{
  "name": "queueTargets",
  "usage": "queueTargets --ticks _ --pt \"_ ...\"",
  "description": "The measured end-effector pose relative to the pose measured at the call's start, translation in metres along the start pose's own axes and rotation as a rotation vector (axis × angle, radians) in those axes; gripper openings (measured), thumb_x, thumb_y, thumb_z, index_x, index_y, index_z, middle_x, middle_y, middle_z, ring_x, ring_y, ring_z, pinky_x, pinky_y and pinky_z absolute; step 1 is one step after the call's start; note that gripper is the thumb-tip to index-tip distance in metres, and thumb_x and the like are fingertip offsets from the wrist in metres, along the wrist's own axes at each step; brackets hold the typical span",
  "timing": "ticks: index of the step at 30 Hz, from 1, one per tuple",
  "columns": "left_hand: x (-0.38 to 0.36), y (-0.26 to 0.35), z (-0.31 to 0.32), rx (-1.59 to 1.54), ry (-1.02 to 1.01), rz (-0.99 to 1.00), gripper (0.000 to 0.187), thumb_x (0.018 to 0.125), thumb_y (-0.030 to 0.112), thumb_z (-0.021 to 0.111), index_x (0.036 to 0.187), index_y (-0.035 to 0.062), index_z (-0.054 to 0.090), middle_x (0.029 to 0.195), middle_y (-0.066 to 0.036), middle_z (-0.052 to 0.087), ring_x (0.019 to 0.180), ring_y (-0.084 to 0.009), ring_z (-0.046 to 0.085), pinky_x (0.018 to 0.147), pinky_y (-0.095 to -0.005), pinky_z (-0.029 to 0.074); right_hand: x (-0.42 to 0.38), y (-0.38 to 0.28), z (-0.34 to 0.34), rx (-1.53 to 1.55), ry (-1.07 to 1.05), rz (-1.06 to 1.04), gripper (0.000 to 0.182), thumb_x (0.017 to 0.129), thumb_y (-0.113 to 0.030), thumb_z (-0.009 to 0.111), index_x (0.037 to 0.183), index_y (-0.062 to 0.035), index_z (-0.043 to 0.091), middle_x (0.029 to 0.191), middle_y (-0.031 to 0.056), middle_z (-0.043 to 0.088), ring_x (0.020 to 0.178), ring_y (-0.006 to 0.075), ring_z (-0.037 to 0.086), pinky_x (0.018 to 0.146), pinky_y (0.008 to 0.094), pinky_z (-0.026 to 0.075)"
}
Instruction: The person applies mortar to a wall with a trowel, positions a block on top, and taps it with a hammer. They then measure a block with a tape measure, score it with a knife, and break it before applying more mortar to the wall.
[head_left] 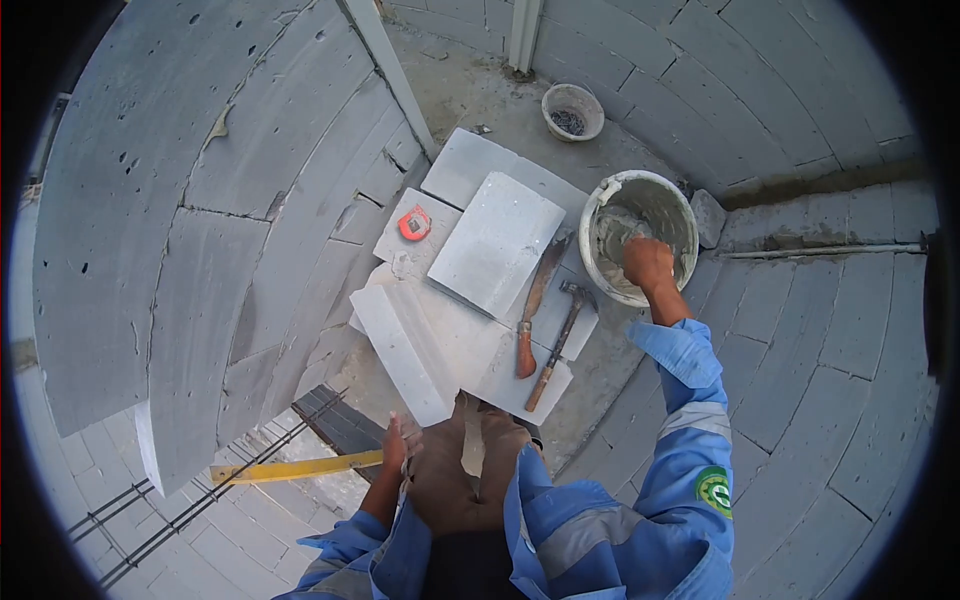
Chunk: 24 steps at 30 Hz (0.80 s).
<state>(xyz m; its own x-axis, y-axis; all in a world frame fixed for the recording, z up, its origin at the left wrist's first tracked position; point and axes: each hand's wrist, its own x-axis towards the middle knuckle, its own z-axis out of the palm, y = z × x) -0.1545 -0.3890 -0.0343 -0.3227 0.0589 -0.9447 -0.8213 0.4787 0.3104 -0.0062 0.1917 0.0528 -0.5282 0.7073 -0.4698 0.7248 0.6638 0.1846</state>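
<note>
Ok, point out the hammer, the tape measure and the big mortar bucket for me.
hammer (557,345), head view, middle of its handle
tape measure (414,223), head view, centre of its red case
bucket (668,200), head view, bare inner wall

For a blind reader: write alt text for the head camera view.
Seen from above, a person in blue sleeves dips the right hand into a bucket of grey mortar, the left hand low by a yellow level. Grey blocks, a saw, a hammer and a tape measure lie between.
</note>
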Motion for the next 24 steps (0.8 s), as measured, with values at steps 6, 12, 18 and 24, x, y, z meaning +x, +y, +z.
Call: queueTargets --ticks 6,12,18,24 --pt "-0.01 -0.015 -0.007 0.134 0.006 0.066 0.075 0.096 0.062 0.039 0.145 0.0058 0.036 0.136 -0.016 0.052 0.102 -0.0276 0.064 0.074 -0.0395 0.056 -0.032 -0.011 -0.003 -0.001 0.169 -0.037 0.017 0.084 -0.009 0.057 0.093 0.0029 0.065 0.084 0.0236 0.069 0.077 0.034 0.072 0.067 0.0427 0.057" --pt "-0.017 0.001 0.015 0.115 0.026 0.031 0.074 0.096 0.064 0.04 0.145 0.0091 0.037 0.134 -0.014 0.054 0.095 -0.0243 0.066 0.071 -0.0365 0.055 -0.052 0.001 -0.003 0.031 0.311 -0.093 0.016 0.081 -0.007 0.059 0.094 0.002 0.061 0.083 0.0206 0.067 0.073 0.0337 0.07 0.063 0.0453 0.056" --pt "-0.026 0.018 0.019 0.193 -0.021 0.094 0.075 0.095 0.065 0.041 0.146 0.0103 0.036 0.133 -0.015 0.055 0.094 -0.0252 0.065 0.069 -0.0364 0.054 -0.09 0.048 -0.01 0.336 0.225 -0.013 0.037 0.077 -0.011 0.064 0.112 -0.0003 0.056 0.101 0.0223 0.067 0.095 0.0392 0.066 0.083 0.0465 0.052" --pt "-0.026 0.019 -0.008 0.244 0.109 0.21 0.079 0.092 0.068 0.043 0.14 0.0046 0.042 0.125 -0.02 0.058 0.09 -0.0253 0.066 0.067 -0.0372 0.053 -0.127 0.061 0.051 0.817 0.344 0.178 0.041 0.072 -0.022 0.066 0.106 0.0007 0.062 0.097 0.0248 0.067 0.095 0.0425 0.064 0.084 0.0464 0.049"
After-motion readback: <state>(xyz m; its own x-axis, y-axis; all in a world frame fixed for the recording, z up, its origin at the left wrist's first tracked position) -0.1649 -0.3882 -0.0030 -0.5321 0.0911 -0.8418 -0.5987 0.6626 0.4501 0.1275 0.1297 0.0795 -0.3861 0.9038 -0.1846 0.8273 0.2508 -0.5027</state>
